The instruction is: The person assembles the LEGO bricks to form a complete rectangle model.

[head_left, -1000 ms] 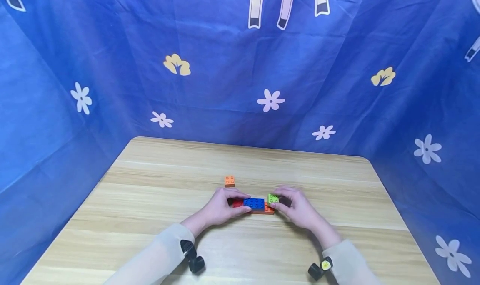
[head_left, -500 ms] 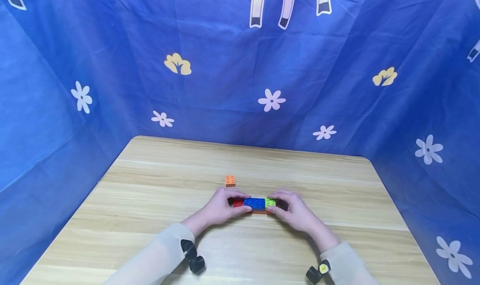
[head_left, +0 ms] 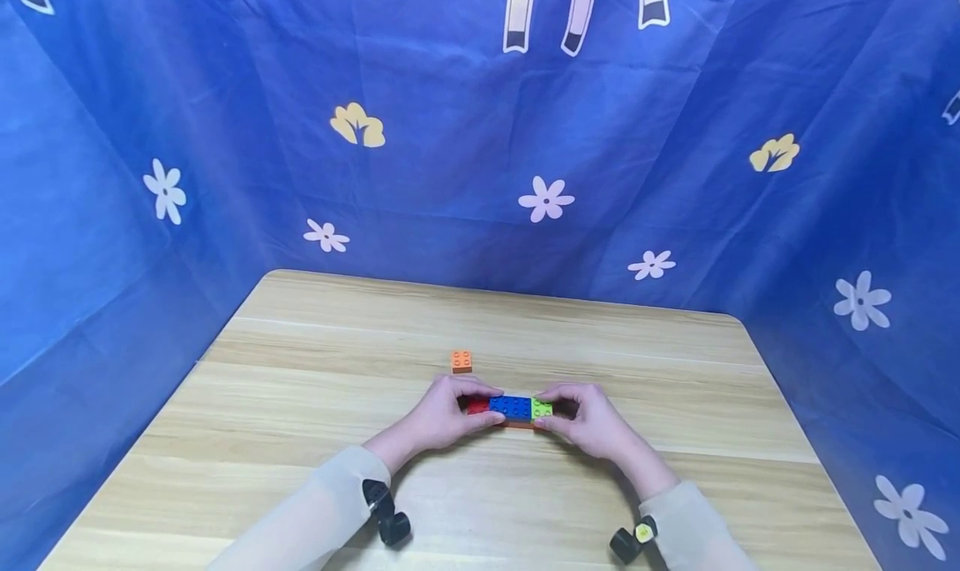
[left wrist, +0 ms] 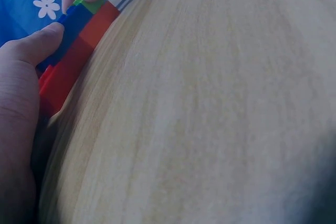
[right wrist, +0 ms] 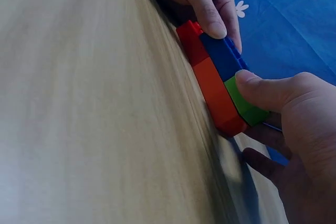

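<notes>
- Right hand (head_left: pixel 596 421) is pinching the green block (head_left: pixel 542 409), thumb on the near side. What's lefty up to?

- Left hand (head_left: pixel 442 413) is gripping the other end of the stack (right wrist: pixel 216 73), thumb pressing the blue block (head_left: pixel 511 408). So neither one's going empty.

- ok but how's the thing lying?

- Long axis is running left to right, roughly parallel to the far edge of the surface (head_left: pixel 300 329), sitting between its left and right edges. Green is riding on the orange brick (right wrist: pixel 218 100) at the right end, touching blue. Blue is straddling that and the red brick (right wrist: pixel 190 40), whose studs are showing at the left end.

- And the loose orange block (head_left: pixel 461 362)?

- It's sitting just beyond the left hand, toward the far edge. Imo that's the relation that counts: left is clearly nearer, right is lying off toward the right edge.
</notes>
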Motion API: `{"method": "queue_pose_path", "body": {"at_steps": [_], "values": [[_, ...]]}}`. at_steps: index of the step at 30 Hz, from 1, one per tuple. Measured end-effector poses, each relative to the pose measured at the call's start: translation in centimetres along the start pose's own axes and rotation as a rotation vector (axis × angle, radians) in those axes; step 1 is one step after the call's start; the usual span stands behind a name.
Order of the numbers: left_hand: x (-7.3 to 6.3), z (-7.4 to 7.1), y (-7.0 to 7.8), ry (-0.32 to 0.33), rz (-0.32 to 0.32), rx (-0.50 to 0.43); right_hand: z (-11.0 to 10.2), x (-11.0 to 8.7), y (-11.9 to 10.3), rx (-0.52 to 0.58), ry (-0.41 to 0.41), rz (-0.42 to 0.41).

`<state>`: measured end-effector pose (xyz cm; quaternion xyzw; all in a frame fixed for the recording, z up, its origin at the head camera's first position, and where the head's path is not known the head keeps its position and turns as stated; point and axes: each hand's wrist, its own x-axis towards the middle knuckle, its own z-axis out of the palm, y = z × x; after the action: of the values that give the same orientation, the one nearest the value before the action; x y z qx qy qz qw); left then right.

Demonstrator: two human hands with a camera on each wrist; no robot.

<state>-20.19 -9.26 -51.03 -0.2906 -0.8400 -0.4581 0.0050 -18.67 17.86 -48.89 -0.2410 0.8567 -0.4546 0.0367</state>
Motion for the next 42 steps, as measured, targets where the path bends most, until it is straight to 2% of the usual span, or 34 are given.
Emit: {"method": "queue_pose_path", "body": {"at_steps": [3,8,14,17,24,32,36,42], "values": [[0.1,0.0,0.0,-0.005,-0.012,0.002,-0.1,0.0,-0.5,0.017,0.015,0.039],[0.2,-0.1,0.3,-0.035,-0.029,-0.002,-0.2,-0.2,-1.5,0.017,0.02,0.023],[0.3,-0.9,0.5,-0.103,-0.007,0.021,0.1,0.0,0.1,0.0,0.009,0.027],[0.7,-1.7,0.5,-0.118,-0.008,0.0,0.1,-0.1,0.7,0.012,0.009,0.014],[1.5,-4.1,-0.3,0.003,-0.009,-0.006,0.2,0.1,0.9,-0.001,0.023,-0.001],[2.5,-6.0,-2.8,0.156,0.028,0.109,0.3,0.1,1.0,0.017,0.015,-0.012],[2.8,-6.5,-3.5,0.167,0.022,0.131,0.3,0.1,1.2,0.018,0.018,-0.021],[3.2,-6.4,-4.1,0.123,-0.039,0.191,0.3,0.1,1.4,0.016,0.022,-0.015]]}}
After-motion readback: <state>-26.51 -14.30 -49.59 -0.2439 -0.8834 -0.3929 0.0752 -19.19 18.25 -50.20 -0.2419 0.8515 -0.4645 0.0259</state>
